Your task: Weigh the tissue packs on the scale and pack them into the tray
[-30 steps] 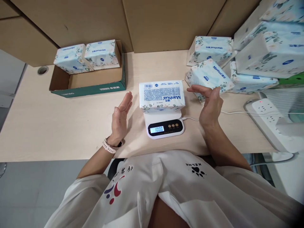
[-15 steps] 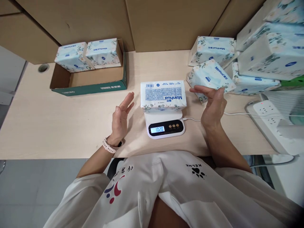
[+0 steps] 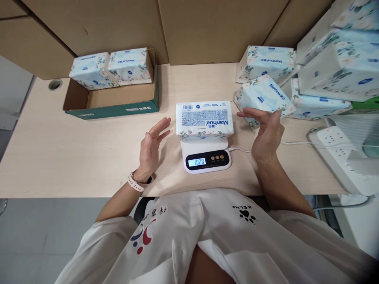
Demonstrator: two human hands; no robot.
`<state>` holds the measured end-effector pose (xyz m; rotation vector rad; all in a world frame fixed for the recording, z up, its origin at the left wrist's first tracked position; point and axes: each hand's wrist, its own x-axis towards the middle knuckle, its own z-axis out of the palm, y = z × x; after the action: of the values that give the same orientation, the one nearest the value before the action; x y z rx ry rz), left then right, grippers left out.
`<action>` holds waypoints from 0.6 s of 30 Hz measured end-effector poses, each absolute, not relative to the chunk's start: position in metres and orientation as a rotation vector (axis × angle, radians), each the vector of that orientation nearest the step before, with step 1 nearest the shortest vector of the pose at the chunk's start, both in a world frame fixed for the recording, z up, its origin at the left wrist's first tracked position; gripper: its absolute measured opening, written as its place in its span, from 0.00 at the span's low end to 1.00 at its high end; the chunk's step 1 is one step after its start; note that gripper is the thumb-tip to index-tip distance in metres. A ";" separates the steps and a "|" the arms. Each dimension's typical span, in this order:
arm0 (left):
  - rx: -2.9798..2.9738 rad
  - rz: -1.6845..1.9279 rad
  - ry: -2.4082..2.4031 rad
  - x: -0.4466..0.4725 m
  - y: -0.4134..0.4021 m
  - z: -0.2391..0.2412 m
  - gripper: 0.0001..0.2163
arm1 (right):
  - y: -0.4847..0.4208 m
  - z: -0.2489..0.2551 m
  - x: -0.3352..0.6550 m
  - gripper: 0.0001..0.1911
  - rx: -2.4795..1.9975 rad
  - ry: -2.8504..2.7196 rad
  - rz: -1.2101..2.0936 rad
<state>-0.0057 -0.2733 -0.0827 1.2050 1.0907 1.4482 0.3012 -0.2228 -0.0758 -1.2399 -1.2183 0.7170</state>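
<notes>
A pack of tissues (image 3: 204,120) with blue print lies on the platform of a white digital scale (image 3: 206,161), its lit display facing me. To the left of the pack is my left hand (image 3: 151,148), fingers stretched out and apart from it, holding nothing. My right hand (image 3: 266,134) is raised on the other side, also open and empty, with a gap between it and the pack. Beyond the right fingers lies a tilted tissue pack (image 3: 265,96), partly covered by that hand.
At the back left, a green-sided cardboard box (image 3: 118,111) holds two tissue packs (image 3: 130,66). More packs (image 3: 340,71) are stacked at the right. A power strip (image 3: 340,154) sits at the right edge, and a white cable (image 3: 242,150) runs from the scale. Cardboard panels (image 3: 219,31) stand behind.
My left hand has shifted very slightly toward the pack. The pack stays on the scale, and my right hand is almost unmoved.
</notes>
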 end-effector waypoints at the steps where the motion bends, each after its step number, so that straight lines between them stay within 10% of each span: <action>1: 1.205 1.449 1.090 -0.006 -0.273 -0.083 0.31 | -0.223 -0.075 0.301 0.35 -1.235 -1.209 0.706; 18: 1.197 1.421 1.120 -0.005 -0.273 -0.082 0.32 | -0.224 -0.074 0.300 0.37 -1.272 -1.228 0.672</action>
<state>-0.0053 -0.2726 -0.0817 1.1970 1.1201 1.4211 0.2998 -0.2239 -0.0735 -1.2724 -1.2277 0.6723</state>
